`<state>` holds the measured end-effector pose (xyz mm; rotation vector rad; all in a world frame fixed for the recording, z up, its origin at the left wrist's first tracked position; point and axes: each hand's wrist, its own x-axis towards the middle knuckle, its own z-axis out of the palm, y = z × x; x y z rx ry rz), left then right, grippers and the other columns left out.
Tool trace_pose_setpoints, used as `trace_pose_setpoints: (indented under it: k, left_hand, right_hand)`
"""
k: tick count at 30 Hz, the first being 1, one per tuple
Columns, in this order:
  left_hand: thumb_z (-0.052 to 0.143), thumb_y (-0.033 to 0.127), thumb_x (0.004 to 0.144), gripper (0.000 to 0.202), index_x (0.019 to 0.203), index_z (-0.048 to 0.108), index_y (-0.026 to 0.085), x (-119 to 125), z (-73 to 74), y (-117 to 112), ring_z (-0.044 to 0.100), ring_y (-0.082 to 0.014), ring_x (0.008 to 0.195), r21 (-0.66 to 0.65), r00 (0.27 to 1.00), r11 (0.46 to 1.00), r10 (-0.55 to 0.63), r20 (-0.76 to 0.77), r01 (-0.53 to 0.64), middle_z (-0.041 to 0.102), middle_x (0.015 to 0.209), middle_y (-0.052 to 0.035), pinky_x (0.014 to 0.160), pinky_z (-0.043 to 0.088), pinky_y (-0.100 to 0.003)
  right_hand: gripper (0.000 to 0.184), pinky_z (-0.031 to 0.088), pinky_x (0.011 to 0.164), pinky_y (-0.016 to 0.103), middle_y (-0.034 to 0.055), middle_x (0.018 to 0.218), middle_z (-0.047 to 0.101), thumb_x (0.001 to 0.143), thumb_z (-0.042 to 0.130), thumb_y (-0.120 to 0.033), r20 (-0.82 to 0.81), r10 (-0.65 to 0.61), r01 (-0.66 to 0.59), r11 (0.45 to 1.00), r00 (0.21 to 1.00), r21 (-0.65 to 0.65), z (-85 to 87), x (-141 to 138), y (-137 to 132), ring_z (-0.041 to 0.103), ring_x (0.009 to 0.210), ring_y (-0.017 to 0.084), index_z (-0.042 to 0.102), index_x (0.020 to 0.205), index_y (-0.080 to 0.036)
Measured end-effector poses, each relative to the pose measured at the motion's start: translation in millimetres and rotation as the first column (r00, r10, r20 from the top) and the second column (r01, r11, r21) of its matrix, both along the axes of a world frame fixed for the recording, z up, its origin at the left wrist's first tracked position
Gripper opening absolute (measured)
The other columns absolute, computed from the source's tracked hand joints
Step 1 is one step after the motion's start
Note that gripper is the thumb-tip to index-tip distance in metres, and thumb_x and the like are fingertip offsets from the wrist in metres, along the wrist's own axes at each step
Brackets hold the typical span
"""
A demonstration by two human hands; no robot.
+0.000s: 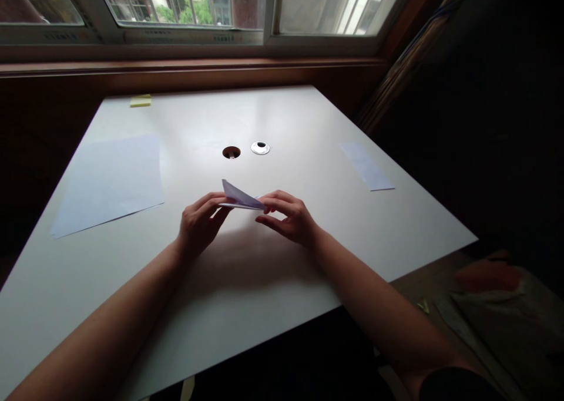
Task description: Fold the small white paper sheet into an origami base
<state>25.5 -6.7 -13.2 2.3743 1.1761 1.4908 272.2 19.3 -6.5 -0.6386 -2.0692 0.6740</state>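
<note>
While the left hand pinches one folded paper above the counter, the right hand touches its right tip, thumb parted from fingers. White paper, sheet count unclear, lies left; one narrow paper strip, right. One yellow sticky-note pad, one cable hole and one grommet cover lie beyond. Window-frame lettering is illegible.

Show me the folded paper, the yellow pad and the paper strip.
Folded paper (237, 195), head view, on its raised flap.
Yellow pad (140, 101), head view, middle of its top.
Paper strip (366, 166), head view, middle of its face.
</note>
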Motion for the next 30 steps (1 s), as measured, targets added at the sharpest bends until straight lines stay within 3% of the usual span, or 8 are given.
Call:
trace_pose_setpoints:
  k: [3,6,9,12,17,22,27,30]
  left_hand:
    - [0.067,0.020,0.089,0.011,0.099,0.067,0.018,0.9,-6.0,-0.2,0.072,-0.0171,0.087,-0.008,0.999,0.999,0.036,0.005,-0.036,0.074,0.098,-0.0070,0.076,0.058,-0.026]
    - [0.066,0.026,0.090,0.013,0.099,0.062,0.017,5.8,-10.7,-2.4,0.072,-0.0165,0.075,-0.201,0.996,0.980,0.027,0.082,-0.010,0.074,0.088,-0.0055,0.068,0.059,-0.025]
    - [0.068,0.030,0.089,0.027,0.108,0.050,0.021,13.4,-9.9,-4.2,0.074,-0.0186,0.080,-0.319,0.916,0.921,-0.084,0.392,0.221,0.073,0.089,-0.0028,0.068,0.060,-0.027]
    - [0.070,0.031,0.088,0.057,0.131,0.034,0.024,18.1,-4.1,-2.8,0.074,-0.0187,0.077,-0.379,0.820,0.836,-0.139,0.555,0.398,0.074,0.094,-0.0043,0.068,0.060,-0.030]
    - [0.059,0.037,0.096,0.075,0.153,0.013,0.021,13.7,1.0,2.4,0.074,-0.0222,0.085,-0.448,0.830,0.817,-0.065,0.554,0.363,0.075,0.094,-0.0085,0.073,0.059,-0.032]
    - [0.057,0.038,0.097,0.075,0.155,0.012,0.019,11.1,-1.5,3.9,0.073,-0.0238,0.096,-0.456,0.839,0.816,-0.062,0.541,0.355,0.076,0.102,-0.0118,0.074,0.059,-0.032]
    - [0.058,0.040,0.096,0.084,0.156,0.002,0.021,13.2,-1.6,4.3,0.075,-0.0217,0.088,-0.479,0.817,0.790,-0.049,0.574,0.384,0.075,0.105,-0.0128,0.076,0.059,-0.032]
    - [0.058,0.040,0.097,0.087,0.157,-0.002,0.024,12.2,-3.7,5.8,0.075,-0.0207,0.084,-0.484,0.802,0.775,-0.049,0.595,0.406,0.075,0.106,-0.0128,0.075,0.060,-0.031]
  right_hand:
    - [0.017,0.053,0.071,0.032,0.0078,0.091,0.069,0.094,0.061,-0.033,-0.037,-0.087,0.088,0.995,0.996,0.036,2.2,-3.6,-2.2,0.060,0.078,0.017,0.071,0.101,-0.021]
    - [0.019,0.048,0.063,0.029,0.0056,0.081,0.064,0.094,0.060,-0.035,-0.091,-0.147,0.146,0.989,0.985,-0.019,6.3,-5.5,-5.5,0.055,0.070,0.015,0.070,0.091,-0.019]
    - [0.027,0.044,0.061,0.028,0.0030,0.074,0.059,0.093,0.060,-0.041,-0.092,-0.179,0.162,0.973,0.980,-0.162,10.6,-6.3,-8.1,0.051,0.064,0.013,0.067,0.080,-0.018]
    - [0.036,0.039,0.056,0.026,-0.0002,0.064,0.053,0.091,0.060,-0.047,-0.051,-0.162,0.134,0.926,0.985,-0.353,12.5,-7.8,-8.7,0.048,0.060,0.012,0.061,0.070,-0.018]
    - [0.039,0.035,0.053,0.023,-0.0015,0.061,0.051,0.088,0.061,-0.050,0.050,-0.085,0.099,0.851,0.995,-0.516,10.6,-11.4,-6.9,0.047,0.059,0.011,0.061,0.068,-0.017]
    - [0.037,0.036,0.054,0.022,-0.0010,0.062,0.054,0.087,0.061,-0.050,0.101,-0.089,0.129,0.837,0.991,-0.532,8.4,-11.6,-4.6,0.049,0.060,0.011,0.063,0.071,-0.016]
    - [0.040,0.036,0.054,0.022,-0.0015,0.062,0.054,0.087,0.060,-0.053,0.104,-0.086,0.130,0.824,0.991,-0.551,8.2,-10.4,-3.2,0.050,0.060,0.011,0.064,0.071,-0.016]
    - [0.040,0.040,0.057,0.023,0.0002,0.068,0.060,0.087,0.059,-0.056,0.086,-0.074,0.111,0.806,0.993,-0.582,8.2,-11.1,-3.0,0.055,0.064,0.013,0.068,0.081,-0.017]
